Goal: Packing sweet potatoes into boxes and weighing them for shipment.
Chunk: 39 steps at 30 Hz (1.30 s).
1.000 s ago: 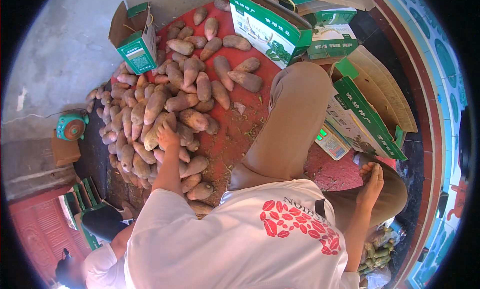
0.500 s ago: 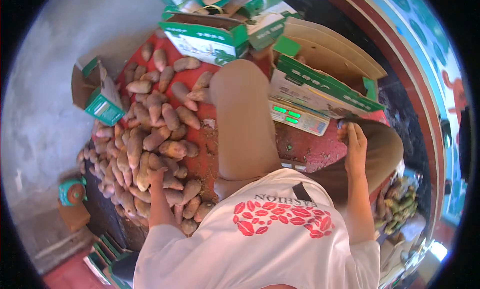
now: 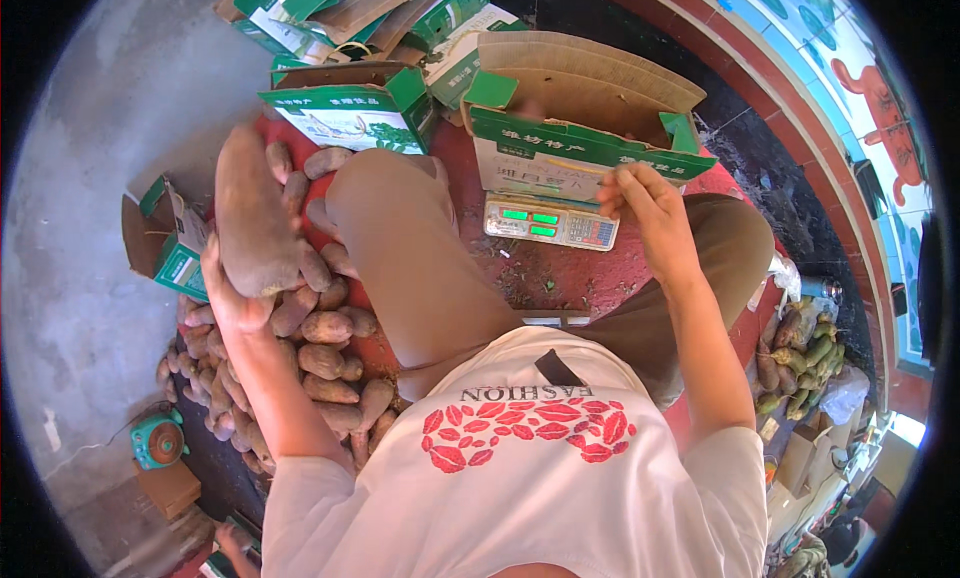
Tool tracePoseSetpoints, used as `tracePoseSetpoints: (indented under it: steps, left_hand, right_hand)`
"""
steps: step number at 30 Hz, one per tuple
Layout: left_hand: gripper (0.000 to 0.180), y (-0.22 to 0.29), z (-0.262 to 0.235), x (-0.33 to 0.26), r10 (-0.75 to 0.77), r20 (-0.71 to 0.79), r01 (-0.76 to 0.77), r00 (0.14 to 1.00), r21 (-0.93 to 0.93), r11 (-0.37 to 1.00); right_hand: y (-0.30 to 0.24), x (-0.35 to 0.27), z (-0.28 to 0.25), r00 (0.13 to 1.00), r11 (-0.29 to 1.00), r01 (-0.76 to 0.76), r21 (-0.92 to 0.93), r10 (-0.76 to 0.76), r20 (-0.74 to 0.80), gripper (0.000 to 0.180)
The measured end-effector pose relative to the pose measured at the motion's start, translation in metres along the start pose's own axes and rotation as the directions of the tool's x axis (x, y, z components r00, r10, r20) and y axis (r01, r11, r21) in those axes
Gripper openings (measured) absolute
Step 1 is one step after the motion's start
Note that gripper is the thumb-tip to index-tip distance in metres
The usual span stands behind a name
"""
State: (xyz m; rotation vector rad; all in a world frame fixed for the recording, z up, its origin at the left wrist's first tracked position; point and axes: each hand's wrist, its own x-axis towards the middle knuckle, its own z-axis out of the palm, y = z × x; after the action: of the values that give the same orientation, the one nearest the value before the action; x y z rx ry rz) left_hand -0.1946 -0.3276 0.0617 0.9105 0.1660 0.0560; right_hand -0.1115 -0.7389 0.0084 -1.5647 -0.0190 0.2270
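Note:
My left hand [image 3: 236,288] is closed round the lower end of a large brown-pink sweet potato [image 3: 258,213], raised above a heap of sweet potatoes [image 3: 325,361] on the left. My right hand [image 3: 648,210] hovers by the front of an open green and white carton [image 3: 590,148]. Its fingers are bent together in a pinch; whatever may lie between the tips is too small to tell. That carton stands on a weighing scale [image 3: 550,223] with green lit displays, between my knees.
Behind stand another green and white carton [image 3: 345,108] and several stacked ones. A small open carton [image 3: 180,243] sits left of the heap. A teal round device [image 3: 158,440] rests on a brown box. Greenish vegetables [image 3: 808,363] lie at right. Another person's arm [image 3: 237,550] shows lower left.
My left hand has lifted a sweet potato off the heap and moved it up and forward. My right hand has moved from my right knee toward the carton. The view has shifted.

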Motion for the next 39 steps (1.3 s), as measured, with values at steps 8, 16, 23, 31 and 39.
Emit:
tracePoseSetpoints:
  steps: [8, 16, 23, 31, 39]
  left_hand:
    - [0.059, -0.094, 0.120, 0.059, -0.411, 0.377, 0.351, 0.830, 0.219, 0.910]
    - [0.063, -0.144, 0.145, 0.072, -0.558, 0.488, 0.336, 0.671, 0.470, 0.816]
    - [0.045, -0.145, 0.135, 0.093, -0.497, 0.271, 0.400, 0.824, 0.343, 0.850]
    - [0.030, -0.068, 0.078, 0.077, 0.092, 0.088, -0.107, 0.992, 0.185, 0.977]
    - [0.023, -0.053, -0.044, 0.042, 0.242, -0.379, -0.112, 0.893, 0.334, 0.936]
  right_hand:
    - [-0.041, 0.003, 0.031, 0.976, 0.990, 0.070, 0.122, -0.093, 0.197, 0.041]
    - [-0.009, 0.004, -0.005, 0.953, 0.911, -0.257, 0.321, 0.183, 0.243, 0.050]
    - [-0.019, 0.020, -0.018, 0.995, 0.900, -0.084, 0.427, 0.055, 0.080, 0.043]
    - [-0.026, 0.080, -0.059, 0.864, 0.911, 0.232, -0.340, -0.354, -0.358, 0.049]
    - [0.021, 0.135, -0.061, 0.956, 0.535, 0.106, -0.838, -0.287, -0.062, 0.046]
